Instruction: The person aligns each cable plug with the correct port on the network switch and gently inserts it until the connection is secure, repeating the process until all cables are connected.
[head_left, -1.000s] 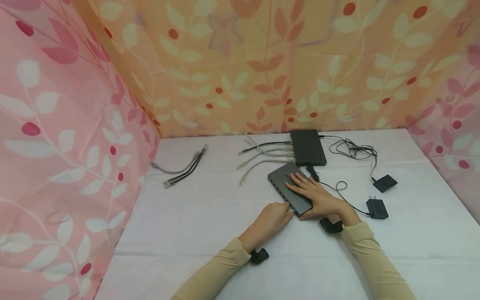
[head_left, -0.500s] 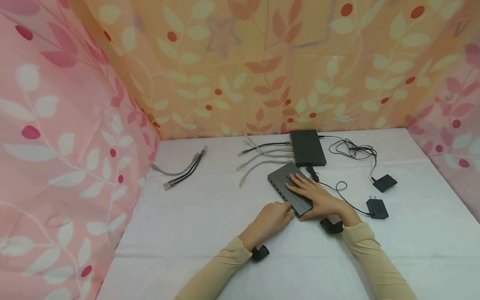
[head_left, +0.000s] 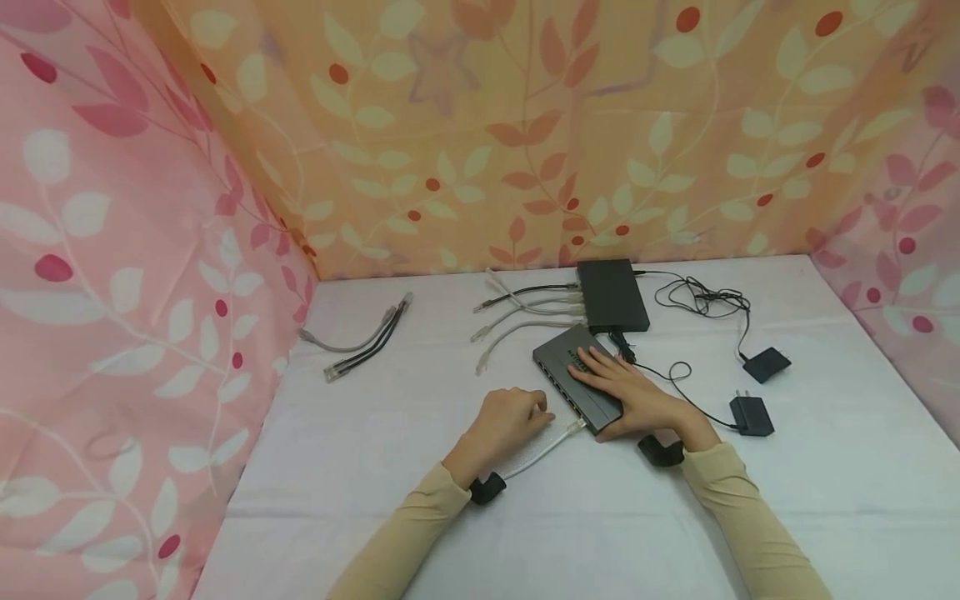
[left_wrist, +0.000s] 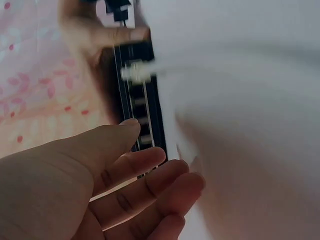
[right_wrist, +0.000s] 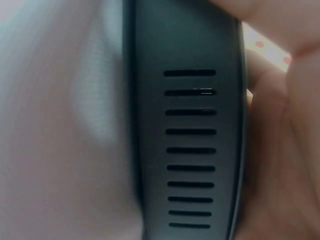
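A grey network switch lies on the white table with a row of ports along its left side. My right hand rests on it, fingers spread straight across the top, thumb at the near end. In the right wrist view the slotted side of the switch fills the middle. A white network cable has its plug at the port nearest the front corner. My left hand is beside the ports, fingers loosely bent and holding nothing. The left wrist view shows that hand before the ports, the plug beyond.
Behind stands a black box with several short cables at its left side. Two power adapters with black cords lie at the right. Loose grey and black cables lie at the left. Patterned cloth walls the table in.
My left hand has let go of the white cable's plug and drawn back to the left, uncovering the cable. The right hand has stayed on the switch.
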